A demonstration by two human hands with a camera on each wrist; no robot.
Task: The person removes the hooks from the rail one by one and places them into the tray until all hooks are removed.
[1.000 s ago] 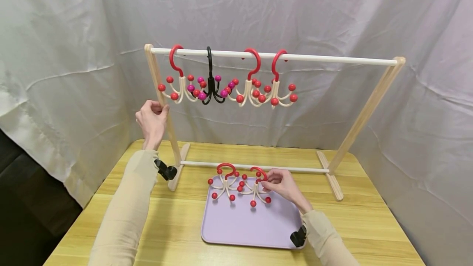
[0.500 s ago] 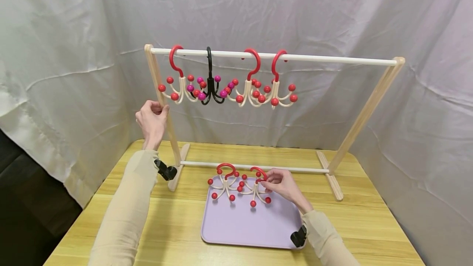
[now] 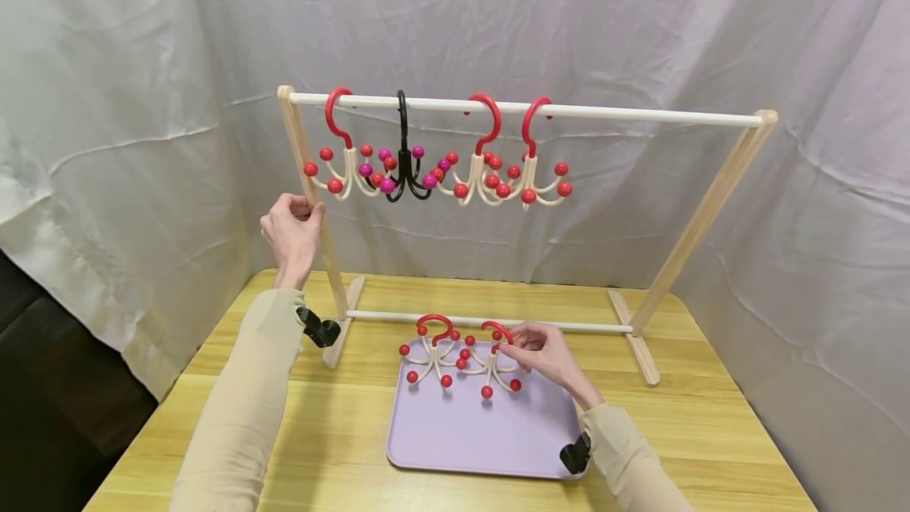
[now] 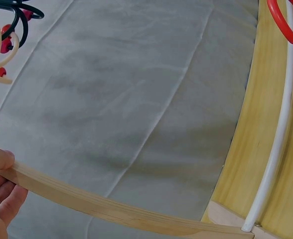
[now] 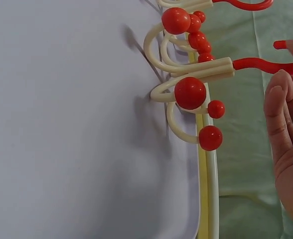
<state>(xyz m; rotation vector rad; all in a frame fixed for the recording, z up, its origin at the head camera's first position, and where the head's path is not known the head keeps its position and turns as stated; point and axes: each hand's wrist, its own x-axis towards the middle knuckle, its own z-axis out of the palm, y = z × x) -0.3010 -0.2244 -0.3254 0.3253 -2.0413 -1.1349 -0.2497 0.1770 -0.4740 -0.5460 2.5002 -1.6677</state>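
In the head view my left hand point(image 3: 291, 239) grips the left wooden post point(image 3: 331, 275) of a hanging rack; the left wrist view shows its thumb and fingers on either side. My right hand point(image 3: 546, 352) pinches the red hook of a cream multi-arm hook hanger point(image 3: 490, 370) with red ball tips, which stands on the lilac tray point(image 3: 483, 441). The right wrist view shows the fingertips point(image 5: 281, 82) at that red hook point(image 5: 256, 63). Beside it on the tray, to the left, stands a matching hook hanger point(image 3: 434, 360), their arms close together.
On the rack's white top rail point(image 3: 654, 114) hang cream hook hangers with red hooks and a black hook hanger point(image 3: 404, 168) with magenta balls. A white lower rail point(image 3: 569, 325) passes behind the tray. The rack's right foot point(image 3: 634, 338) rests on the wooden table point(image 3: 682, 433).
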